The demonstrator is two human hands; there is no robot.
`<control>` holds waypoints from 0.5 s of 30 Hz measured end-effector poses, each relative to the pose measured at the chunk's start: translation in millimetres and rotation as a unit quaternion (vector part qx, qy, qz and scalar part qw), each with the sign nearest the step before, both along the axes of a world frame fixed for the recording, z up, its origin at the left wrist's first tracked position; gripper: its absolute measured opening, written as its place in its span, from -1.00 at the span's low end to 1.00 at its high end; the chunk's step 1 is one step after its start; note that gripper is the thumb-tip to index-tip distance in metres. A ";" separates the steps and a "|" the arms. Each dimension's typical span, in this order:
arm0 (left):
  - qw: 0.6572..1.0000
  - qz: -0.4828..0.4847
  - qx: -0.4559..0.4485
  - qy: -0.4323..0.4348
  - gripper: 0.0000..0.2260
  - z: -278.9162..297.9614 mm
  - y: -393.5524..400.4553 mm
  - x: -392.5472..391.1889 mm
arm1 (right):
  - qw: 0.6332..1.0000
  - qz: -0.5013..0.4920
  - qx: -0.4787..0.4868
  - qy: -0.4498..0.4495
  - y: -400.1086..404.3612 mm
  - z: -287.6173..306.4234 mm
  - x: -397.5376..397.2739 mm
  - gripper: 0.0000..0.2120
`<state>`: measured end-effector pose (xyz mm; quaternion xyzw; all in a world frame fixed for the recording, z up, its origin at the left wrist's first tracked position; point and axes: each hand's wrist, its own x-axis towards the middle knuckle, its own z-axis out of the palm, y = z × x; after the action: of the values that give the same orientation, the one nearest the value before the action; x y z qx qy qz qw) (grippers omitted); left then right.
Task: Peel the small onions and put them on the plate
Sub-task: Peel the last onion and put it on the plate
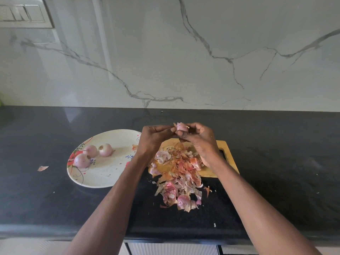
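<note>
A small pink onion is held up above the far end of the wooden cutting board. My left hand pinches its left side, where a bit of dry skin sticks out. My right hand curls round it from the right and below. Three peeled onions lie on the left part of the white floral plate: the first onion, the second onion and the third onion.
A heap of onion peels covers the board and spills onto the black counter towards me. One loose peel lies left of the plate. A marble wall rises behind the counter, with a switch panel at top left.
</note>
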<state>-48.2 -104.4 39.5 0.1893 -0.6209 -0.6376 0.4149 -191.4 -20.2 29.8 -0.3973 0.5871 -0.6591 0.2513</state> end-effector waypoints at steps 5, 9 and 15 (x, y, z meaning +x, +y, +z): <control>0.992 0.054 -0.100 -0.055 -0.85 -2.7 -2.0 -0.1 | 0.999 -0.005 0.022 0.041 -2.1 -3.8 1.6 -0.34; 0.962 0.112 -0.206 -0.139 -0.88 -6.7 -3.6 -1.6 | 0.997 -0.016 0.032 0.070 -1.8 -5.3 1.1 -0.59; 0.926 0.144 -0.287 -0.197 -0.86 -7.1 -0.7 -2.6 | 0.999 0.010 0.034 0.013 -2.5 -3.8 1.8 -0.68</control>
<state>-50.7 -105.1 32.4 0.2710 -0.8126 -0.3156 0.4083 -189.6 -22.7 26.0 -0.4028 0.6084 -0.6310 0.2637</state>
